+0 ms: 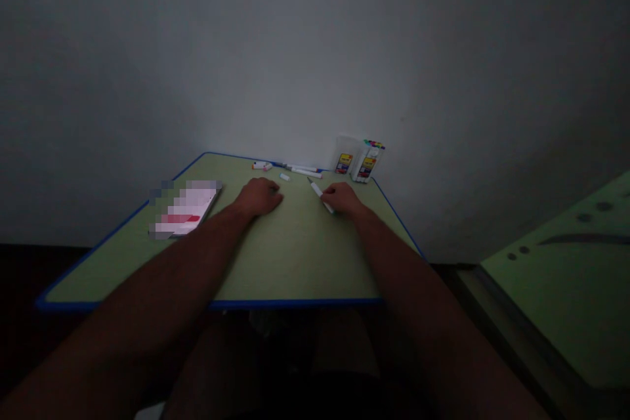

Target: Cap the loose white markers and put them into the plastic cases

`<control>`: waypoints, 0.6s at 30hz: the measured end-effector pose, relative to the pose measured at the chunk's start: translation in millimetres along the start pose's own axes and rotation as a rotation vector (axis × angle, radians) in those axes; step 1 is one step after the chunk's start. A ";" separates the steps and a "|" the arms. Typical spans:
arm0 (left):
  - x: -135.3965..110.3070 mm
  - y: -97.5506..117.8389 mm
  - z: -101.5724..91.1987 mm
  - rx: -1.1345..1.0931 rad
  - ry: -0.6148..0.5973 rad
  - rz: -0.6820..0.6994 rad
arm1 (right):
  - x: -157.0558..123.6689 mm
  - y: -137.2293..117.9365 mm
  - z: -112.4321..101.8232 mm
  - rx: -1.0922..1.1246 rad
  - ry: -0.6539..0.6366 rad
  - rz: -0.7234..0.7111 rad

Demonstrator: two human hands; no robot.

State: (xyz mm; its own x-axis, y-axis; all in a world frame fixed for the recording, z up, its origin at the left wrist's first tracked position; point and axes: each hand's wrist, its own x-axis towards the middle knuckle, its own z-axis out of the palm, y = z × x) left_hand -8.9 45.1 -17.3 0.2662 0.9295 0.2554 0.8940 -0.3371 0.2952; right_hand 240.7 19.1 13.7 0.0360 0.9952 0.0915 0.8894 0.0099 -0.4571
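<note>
My right hand (343,197) is closed around a white marker (316,189) on the right half of the table. The marker's dark tip is bare and points away to the upper left. To the left, my left hand (258,196) rests on the tabletop with its fingers loosely bent and the thumb apart, holding nothing. Just beyond it lies a small white cap (285,177). Farther back are two more short white pieces, one with an orange end (258,165) and one with a pink end (268,167). White markers (306,173) lie beside them near the back edge.
A clear plastic case (344,156) and a case of markers with coloured ends (367,163) stand at the back right. A tablet-like device (189,209), partly blurred, lies on the left. The pale green table (295,269) has a blue rim and meets a grey wall.
</note>
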 end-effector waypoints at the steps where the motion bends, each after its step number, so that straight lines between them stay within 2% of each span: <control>1: 0.1 -0.3 -0.3 0.014 -0.006 0.010 | -0.1 2.8 -0.4 0.079 0.000 0.032; 5: 0.9 -2.4 -1.7 0.048 -0.026 0.034 | 2.2 10.4 1.6 0.391 0.003 0.127; 8: 1.3 -4.4 -0.7 0.044 -0.019 0.023 | 4.4 11.0 4.3 0.543 -0.049 0.142; 14: 2.9 -3.7 2.6 0.084 0.022 -0.017 | 3.5 7.4 5.1 0.622 -0.094 0.119; 18: 10.6 -1.5 -2.7 0.065 0.013 -0.070 | 3.0 7.9 6.3 0.626 -0.091 0.092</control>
State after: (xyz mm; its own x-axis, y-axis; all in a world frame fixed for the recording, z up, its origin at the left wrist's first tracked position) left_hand -8.4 55.1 -12.6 0.1973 0.9483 0.2485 0.9318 -0.2602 0.2530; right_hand 245.0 22.8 4.8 0.0359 0.9987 -0.0357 0.4489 -0.0481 -0.8923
